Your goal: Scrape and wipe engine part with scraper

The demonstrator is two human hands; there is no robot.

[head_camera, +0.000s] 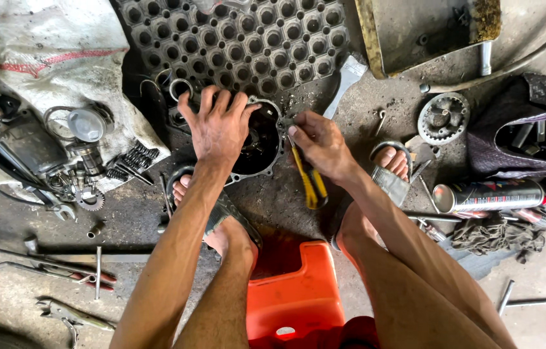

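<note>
Left hand (218,126) lies spread, palm down, on the far-left rim of a round dark engine cover (261,143) resting on the oily floor (286,194) between the person's sandalled feet. Right hand (321,145) is closed around a yellow-handled screwdriver (307,181), its tip at the cover's right edge. A black rubber mat (247,42) lies just beyond. A spray can (489,195) lies to the right; wrenches (47,268) lie near left.
</note>
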